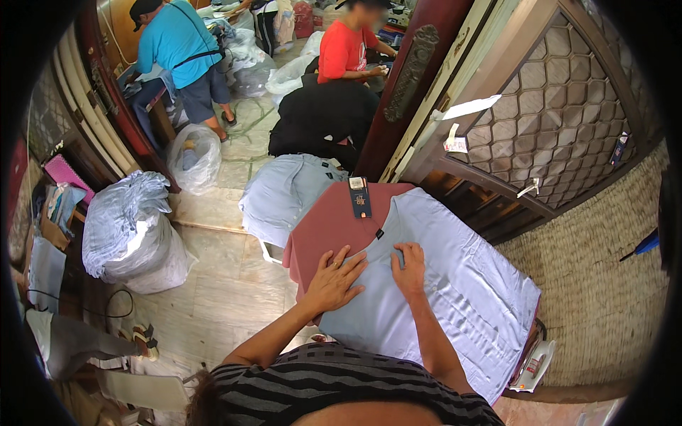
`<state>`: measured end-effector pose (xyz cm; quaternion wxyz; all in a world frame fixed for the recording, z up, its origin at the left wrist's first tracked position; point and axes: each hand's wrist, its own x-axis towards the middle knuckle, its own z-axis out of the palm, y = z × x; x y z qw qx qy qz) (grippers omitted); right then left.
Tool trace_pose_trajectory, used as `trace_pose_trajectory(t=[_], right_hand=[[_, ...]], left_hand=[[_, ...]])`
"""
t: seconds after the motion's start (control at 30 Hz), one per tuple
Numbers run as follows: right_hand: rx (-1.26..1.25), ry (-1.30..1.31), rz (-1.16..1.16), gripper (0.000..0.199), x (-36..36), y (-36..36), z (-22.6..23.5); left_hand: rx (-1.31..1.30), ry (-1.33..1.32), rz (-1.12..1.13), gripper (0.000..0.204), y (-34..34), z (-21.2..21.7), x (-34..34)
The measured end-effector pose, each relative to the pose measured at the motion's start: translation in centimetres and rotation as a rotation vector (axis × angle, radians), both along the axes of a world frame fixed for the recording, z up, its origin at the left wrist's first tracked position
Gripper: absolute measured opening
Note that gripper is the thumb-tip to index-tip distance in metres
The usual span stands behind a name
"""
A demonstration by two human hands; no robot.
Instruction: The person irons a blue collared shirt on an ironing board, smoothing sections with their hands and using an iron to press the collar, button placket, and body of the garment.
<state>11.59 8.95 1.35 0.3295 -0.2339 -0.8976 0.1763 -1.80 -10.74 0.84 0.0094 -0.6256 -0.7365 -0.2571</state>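
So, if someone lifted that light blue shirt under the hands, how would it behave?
The light blue shirt would probably droop, since its cloth lies in soft ripples. It's likely fairly light, as the fabric looks thin.

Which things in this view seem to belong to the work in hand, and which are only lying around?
Likely in the work:
- light blue garment, under left hand and right hand
- reddish garment, beneath it
- dark hang tag, on the reddish one

Apparently just lying around:
- black cloth heap
- clear plastic bag
- pale chair
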Motion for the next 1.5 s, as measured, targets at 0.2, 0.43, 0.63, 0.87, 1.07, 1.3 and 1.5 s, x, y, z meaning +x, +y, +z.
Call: trace_pose_trajectory(t=[0.2,0.43,0.63,0.87,1.07,1.3,1.5], right_hand=[[0.017,-0.001,0.002,0.024,-0.1,0.2,-0.1],[0.02,0.002,0.002,0.023,-0.1,0.1,0.0],[0.046,0.016,0.032,0.022,0.2,-0.1,-0.1],[0.108,-0.01,0.037,0.02,0.0,0.8,-0.2],[0.085,0.061,0.023,0.021,-0.3,0.7,-1.1],[0.074,0.08,0.032,0.02,0.1,0.5,-1.1],[0.065,0.079,0.04,0.023,0.1,0.5,-1.1]], left_hand=[[0.001,-0.007,-0.004,0.057,0.1,-0.1,-0.1],[-0.006,-0.02,0.004,0.057,0.1,0.2,0.0],[-0.002,-0.002,0.009,0.059,0.0,-0.6,0.1],[0.006,0.053,0.013,0.056,0.5,-0.4,-0.2],[0.227,-0.124,0.214,0.043,0.7,-1.5,-0.3],[0.298,-0.115,0.46,0.021,0.1,-0.8,0.3],[0.348,-0.273,0.433,0.017,0.6,-1.5,-1.8]])
